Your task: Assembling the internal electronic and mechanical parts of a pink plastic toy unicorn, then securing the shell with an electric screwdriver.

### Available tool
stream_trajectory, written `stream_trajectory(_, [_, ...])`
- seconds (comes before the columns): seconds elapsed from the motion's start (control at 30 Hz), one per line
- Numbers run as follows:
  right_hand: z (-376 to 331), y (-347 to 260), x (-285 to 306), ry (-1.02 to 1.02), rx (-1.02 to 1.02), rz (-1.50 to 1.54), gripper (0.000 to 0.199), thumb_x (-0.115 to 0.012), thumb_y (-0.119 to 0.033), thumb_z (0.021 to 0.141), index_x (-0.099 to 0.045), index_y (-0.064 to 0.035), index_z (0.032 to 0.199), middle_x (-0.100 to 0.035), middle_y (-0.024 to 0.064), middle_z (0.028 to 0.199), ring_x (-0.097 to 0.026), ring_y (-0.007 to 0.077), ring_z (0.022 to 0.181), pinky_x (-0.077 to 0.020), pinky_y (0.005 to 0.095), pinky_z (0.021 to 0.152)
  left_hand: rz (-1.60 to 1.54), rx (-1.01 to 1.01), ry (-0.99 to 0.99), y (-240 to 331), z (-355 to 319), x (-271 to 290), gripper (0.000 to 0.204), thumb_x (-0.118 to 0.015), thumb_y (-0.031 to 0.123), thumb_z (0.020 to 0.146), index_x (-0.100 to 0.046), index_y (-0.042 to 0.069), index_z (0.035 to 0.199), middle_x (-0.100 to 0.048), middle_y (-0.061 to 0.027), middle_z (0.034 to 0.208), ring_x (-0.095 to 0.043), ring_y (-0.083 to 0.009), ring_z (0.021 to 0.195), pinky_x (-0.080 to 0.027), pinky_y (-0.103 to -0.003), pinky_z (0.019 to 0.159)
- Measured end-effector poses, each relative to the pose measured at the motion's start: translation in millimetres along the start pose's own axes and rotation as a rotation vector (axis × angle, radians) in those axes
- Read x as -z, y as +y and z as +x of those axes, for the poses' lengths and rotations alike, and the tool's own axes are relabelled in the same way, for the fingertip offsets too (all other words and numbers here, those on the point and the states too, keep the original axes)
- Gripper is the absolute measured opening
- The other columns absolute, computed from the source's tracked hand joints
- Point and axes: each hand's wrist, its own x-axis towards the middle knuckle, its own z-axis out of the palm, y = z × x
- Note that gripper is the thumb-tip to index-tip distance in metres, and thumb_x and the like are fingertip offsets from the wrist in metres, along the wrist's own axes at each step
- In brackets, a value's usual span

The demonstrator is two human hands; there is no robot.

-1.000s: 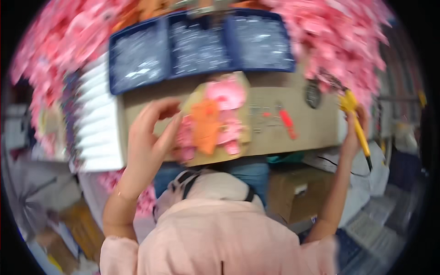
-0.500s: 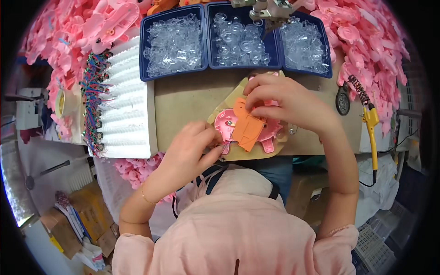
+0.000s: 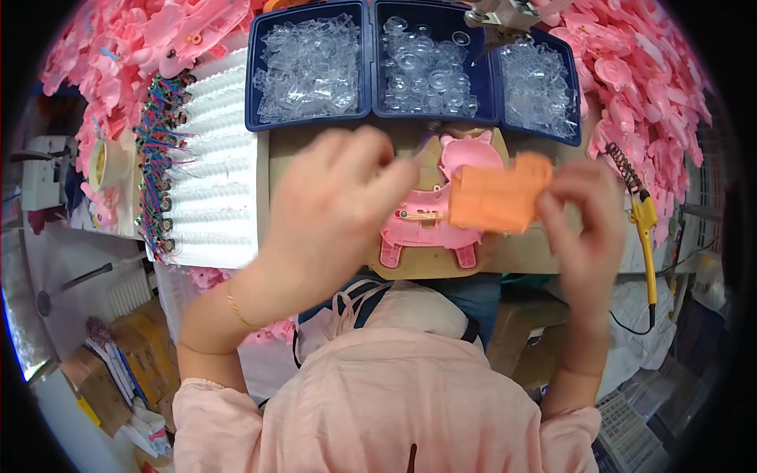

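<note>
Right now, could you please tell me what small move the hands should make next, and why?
Perhaps shift the orange part slightly rightward: the right hand seems to hold it by its right edge, and it covers some of the pink shell in this view.

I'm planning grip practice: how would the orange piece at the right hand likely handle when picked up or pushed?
The orange piece is probably stiff: its fairly straight edges show no sag at the right hand. It is likely light for its size, since it looks like moulded plastic. Its blocky outline suggests it would slide rather than roll.
</note>
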Motion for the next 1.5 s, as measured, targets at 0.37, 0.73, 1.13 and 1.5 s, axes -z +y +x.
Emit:
stream_trajectory(0.37, [17.3,-30.2,-38.7,-0.331,-0.007,0.168,0.044,-0.066,-0.002,0.071,-0.053,-0.0012,0.114,-0.057,0.0136,0.108,-0.058,0.0232,0.088,-0.0470,0.0298,0.073,-1.147,0.746,0.149,33.5,-50.1,-37.1,0.025,-0.063,0.002,0.080,-0.060,0.001,0.105,-0.065,-0.0098,0.094,-0.064,-0.0163,0.082,-0.051,-0.026,0.071])
stream_trajectory(0.73, [12.5,-18.5,-68.1,-0.433,0.331,-0.027,0.026,-0.065,-0.009,0.066,-0.061,-0.0014,0.090,-0.060,0.0108,0.087,-0.058,0.0269,0.074,-0.0443,0.0370,0.061,-1.091,0.749,0.092,29.6,-62.6,-41.3,0.021,-0.070,0.008,0.075,-0.064,0.003,0.094,-0.064,-0.0121,0.084,-0.064,-0.0218,0.065,-0.051,-0.026,0.059])
stream_trajectory(1.13, [23.6,-17.2,-84.4,-0.516,0.313,-0.153,0.010,-0.065,-0.007,0.064,-0.057,-0.0013,0.068,-0.047,0.0092,0.074,-0.049,0.0269,0.073,-0.0379,0.0377,0.065,-0.072,0.163,0.231,20.9,-90.9,-52.8,0.030,-0.073,0.013,0.066,-0.067,0.017,0.095,-0.057,0.0045,0.084,-0.049,-0.0143,0.075,-0.034,-0.028,0.067])
stream_trajectory(1.5, [21.3,-16.7,-90.7,-0.441,0.227,-0.074,0.014,-0.066,-0.006,0.065,-0.055,-0.0007,0.060,-0.047,0.0093,0.067,-0.050,0.0269,0.069,-0.0391,0.0386,0.061,-0.026,0.149,0.193,20.8,-92.1,-53.7,0.037,-0.069,0.017,0.068,-0.067,0.016,0.105,-0.052,0.0049,0.083,-0.046,-0.0123,0.075,-0.033,-0.028,0.066])
